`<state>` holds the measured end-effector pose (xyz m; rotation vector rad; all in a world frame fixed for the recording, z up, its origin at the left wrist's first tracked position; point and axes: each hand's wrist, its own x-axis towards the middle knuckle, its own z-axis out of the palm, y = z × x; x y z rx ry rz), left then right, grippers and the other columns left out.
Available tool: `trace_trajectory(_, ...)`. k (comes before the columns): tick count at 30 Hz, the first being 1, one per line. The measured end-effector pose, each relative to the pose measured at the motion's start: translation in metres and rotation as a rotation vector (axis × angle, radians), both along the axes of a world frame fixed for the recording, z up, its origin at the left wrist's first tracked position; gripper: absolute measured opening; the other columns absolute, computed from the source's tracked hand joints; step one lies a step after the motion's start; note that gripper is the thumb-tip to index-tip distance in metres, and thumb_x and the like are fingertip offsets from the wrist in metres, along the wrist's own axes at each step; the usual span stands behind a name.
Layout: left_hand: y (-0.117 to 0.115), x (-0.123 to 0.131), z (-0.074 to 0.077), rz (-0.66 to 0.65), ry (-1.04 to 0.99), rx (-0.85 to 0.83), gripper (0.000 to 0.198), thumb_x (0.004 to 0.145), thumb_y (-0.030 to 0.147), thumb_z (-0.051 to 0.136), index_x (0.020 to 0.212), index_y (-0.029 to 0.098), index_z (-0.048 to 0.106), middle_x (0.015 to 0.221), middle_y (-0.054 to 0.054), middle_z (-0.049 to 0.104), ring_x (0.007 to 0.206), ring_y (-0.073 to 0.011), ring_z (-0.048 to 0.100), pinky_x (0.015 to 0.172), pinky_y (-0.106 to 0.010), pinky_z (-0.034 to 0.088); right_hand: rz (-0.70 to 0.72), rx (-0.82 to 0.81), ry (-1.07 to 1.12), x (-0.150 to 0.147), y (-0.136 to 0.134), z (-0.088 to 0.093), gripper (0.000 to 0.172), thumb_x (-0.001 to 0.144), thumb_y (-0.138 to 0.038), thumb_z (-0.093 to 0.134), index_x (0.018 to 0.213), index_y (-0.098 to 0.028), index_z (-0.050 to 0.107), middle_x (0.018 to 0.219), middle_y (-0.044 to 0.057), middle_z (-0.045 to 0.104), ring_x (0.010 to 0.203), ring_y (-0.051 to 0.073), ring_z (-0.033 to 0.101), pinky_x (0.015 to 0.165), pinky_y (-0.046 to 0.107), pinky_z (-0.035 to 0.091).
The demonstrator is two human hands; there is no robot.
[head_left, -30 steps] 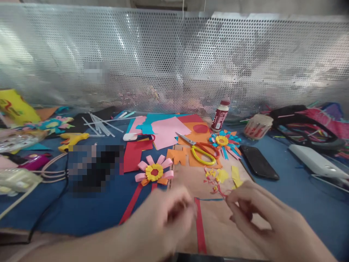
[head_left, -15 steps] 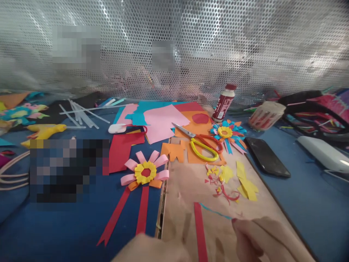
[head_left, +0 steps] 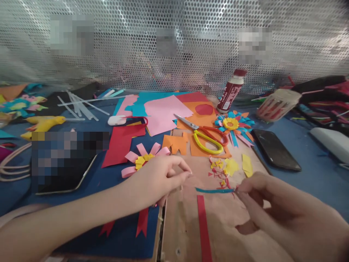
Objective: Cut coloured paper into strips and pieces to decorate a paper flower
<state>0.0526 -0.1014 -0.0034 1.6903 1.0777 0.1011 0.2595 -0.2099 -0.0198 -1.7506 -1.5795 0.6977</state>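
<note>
A narrow blue paper strip [head_left: 214, 190] is pinched by one end between the thumb and forefinger of my right hand [head_left: 283, 211]. Its other end points left, free in the air. My left hand [head_left: 166, 176] is closed in a pinch just above and left of that free end; whether its fingertips hold anything is too small to tell. Below the strip a red paper strip [head_left: 204, 229] lies on the wooden board [head_left: 188, 218]. Partly hidden behind my left hand is a paper flower [head_left: 143, 160] with pink loops, a yellow centre and red ribbon tails.
Scissors [head_left: 207, 138] lie on orange paper [head_left: 176, 143], near a blue paper flower [head_left: 231, 123]. Beyond are a coffee bottle [head_left: 230, 92] and pink paper [head_left: 166, 112]. A phone [head_left: 275, 149] lies right, a tablet-like dark screen [head_left: 71, 174] and yellow glue gun [head_left: 46, 125] left.
My left hand has come up from the bottom edge to beside the blue strip. My right hand has lifted with the strip. A yellow paper piece is now partly covered by it.
</note>
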Motion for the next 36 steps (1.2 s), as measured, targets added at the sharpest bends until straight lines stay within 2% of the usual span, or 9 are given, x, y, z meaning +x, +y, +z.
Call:
trace_trajectory(2, 0.002, -0.001, -0.002, -0.033, 0.023, 0.006, 0.03, 0.08, 0.046, 0.049, 0.092, 0.02, 0.061, 0.032, 0.009, 0.044, 0.027, -0.0074, 0.038, 0.032, -0.016, 0.028, 0.072, -0.152, 0.162, 0.007, 0.01, 0.001, 0.016, 0.078, -0.039, 0.055, 0.078, -0.024, 0.058, 0.056, -0.003, 0.052, 0.042, 0.013, 0.061, 0.039, 0.022, 0.055)
trace_trajectory(6, 0.003, -0.003, -0.013, -0.035, 0.011, 0.163, 0.032, 0.08, 0.047, 0.048, 0.096, 0.023, 0.063, 0.031, 0.009, 0.044, 0.028, -0.0083, 0.041, 0.035, -0.017, 0.03, 0.045, -0.26, 0.366, 0.015, 0.017, -0.002, 0.027, 0.075, -0.048, 0.058, 0.075, -0.021, 0.059, 0.064, -0.003, 0.053, 0.051, 0.011, 0.06, 0.044, 0.022, 0.057)
trace_trajectory(10, 0.008, 0.001, -0.015, -0.106, -0.059, 0.207, 0.032, 0.081, 0.046, 0.048, 0.1, 0.026, 0.064, 0.034, 0.009, 0.043, 0.028, -0.0077, 0.042, 0.036, -0.017, 0.031, 0.081, -0.372, 0.501, 0.024, 0.017, 0.0, 0.02, 0.075, -0.04, 0.063, 0.076, -0.02, 0.06, 0.071, -0.005, 0.054, 0.045, 0.007, 0.06, 0.045, 0.016, 0.054)
trace_trajectory(15, 0.019, 0.01, -0.01, -0.267, -0.128, 0.089, 0.031, 0.082, 0.043, 0.048, 0.102, 0.024, 0.064, 0.037, 0.008, 0.045, 0.027, -0.0063, 0.039, 0.033, -0.017, 0.027, 0.065, -0.486, 0.728, 0.033, 0.024, 0.008, 0.018, 0.069, -0.032, 0.071, 0.076, -0.019, 0.06, 0.066, -0.006, 0.051, 0.038, 0.006, 0.054, 0.037, 0.022, 0.055)
trace_trajectory(20, 0.026, 0.019, -0.006, -0.352, -0.148, 0.001, 0.031, 0.081, 0.044, 0.05, 0.097, 0.022, 0.064, 0.045, 0.007, 0.051, 0.026, -0.0028, 0.034, 0.03, -0.016, 0.023, 0.06, -0.515, 0.816, 0.033, 0.029, 0.013, 0.019, 0.067, -0.029, 0.073, 0.075, -0.019, 0.059, 0.062, -0.007, 0.05, 0.033, 0.002, 0.042, 0.032, 0.02, 0.052)
trace_trajectory(24, 0.028, 0.017, -0.005, -0.392, -0.138, -0.008, 0.032, 0.08, 0.045, 0.053, 0.095, 0.019, 0.064, 0.044, 0.008, 0.048, 0.028, -0.0034, 0.038, 0.031, -0.015, 0.027, 0.06, -0.542, 0.884, 0.034, 0.029, 0.013, 0.019, 0.067, -0.027, 0.073, 0.073, -0.019, 0.057, 0.061, -0.006, 0.05, 0.034, 0.001, 0.038, 0.032, 0.02, 0.052)
trace_trajectory(27, 0.027, 0.014, -0.006, -0.419, -0.121, -0.017, 0.032, 0.079, 0.043, 0.056, 0.096, 0.017, 0.064, 0.048, 0.007, 0.052, 0.029, -0.0031, 0.041, 0.03, -0.014, 0.027, 0.074, -0.543, 0.912, 0.035, 0.029, 0.011, 0.015, 0.069, -0.023, 0.071, 0.073, -0.018, 0.058, 0.057, -0.007, 0.046, 0.036, 0.001, 0.035, 0.033, 0.02, 0.053)
trace_trajectory(31, 0.025, 0.012, -0.008, -0.434, -0.122, -0.046, 0.03, 0.078, 0.041, 0.058, 0.095, 0.017, 0.064, 0.053, 0.005, 0.055, 0.03, -0.0027, 0.041, 0.029, -0.014, 0.027, 0.083, -0.538, 0.922, 0.034, 0.031, 0.008, 0.011, 0.072, -0.02, 0.069, 0.076, -0.018, 0.059, 0.057, -0.007, 0.046, 0.038, 0.001, 0.035, 0.034, 0.021, 0.054)
trace_trajectory(36, 0.024, 0.012, -0.006, -0.454, -0.12, -0.069, 0.026, 0.077, 0.039, 0.059, 0.093, 0.018, 0.064, 0.054, 0.005, 0.056, 0.03, -0.0023, 0.041, 0.029, -0.012, 0.028, 0.084, -0.526, 0.894, 0.036, 0.031, 0.005, 0.011, 0.072, -0.02, 0.069, 0.077, -0.018, 0.059, 0.059, -0.007, 0.048, 0.039, 0.002, 0.041, 0.036, 0.022, 0.055)
